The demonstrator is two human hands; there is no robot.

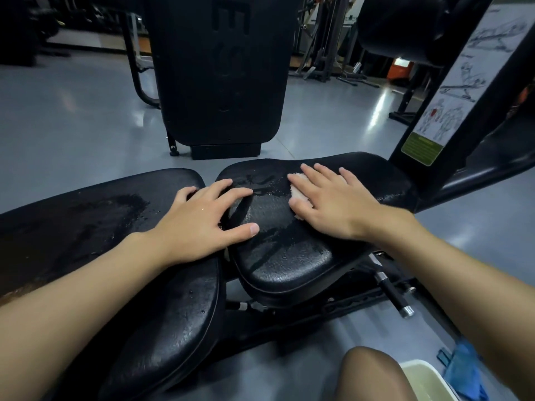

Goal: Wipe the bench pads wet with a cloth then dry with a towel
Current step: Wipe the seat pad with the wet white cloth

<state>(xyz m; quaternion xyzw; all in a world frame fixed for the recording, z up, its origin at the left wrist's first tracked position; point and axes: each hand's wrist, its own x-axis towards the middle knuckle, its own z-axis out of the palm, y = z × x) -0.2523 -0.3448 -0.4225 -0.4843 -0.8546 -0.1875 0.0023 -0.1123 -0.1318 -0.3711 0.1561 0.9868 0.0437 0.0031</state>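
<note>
Pressing flat at right of centre, my right hand [333,201] lies with fingers spread on the seat pad [289,256], and a pale cloth [298,192] is trapped under the palm; only a crumpled edge of it shows beside the thumb and forefinger. Wet streaks and droplets glisten on the pad just left of the cloth, toward the middle of the frame.

My left hand [202,221] sits at centre, fingers splayed, bridging the gap between the two pads: the heel of it rests on the long back pad [101,227] that runs off to the left edge, while the fingertips and thumb reach onto the near edge of the seat pad. It holds nothing that I can see. The back pad shows a dull damp patch in its middle and scattered droplets along its lower end.

Below the seat pad, at lower right of centre, I see the black frame with an adjustment pin [393,293] ending in a metal tip. In the lower right corner stands a pale basin [422,371], and just beside it lies a blue towel [466,369], both on the grey floor [72,125]. My knee [373,374] intrudes at bottom. At upper centre stands a large black upright pad [220,68], and at upper right an instruction placard [451,91] on a slanted post.
</note>
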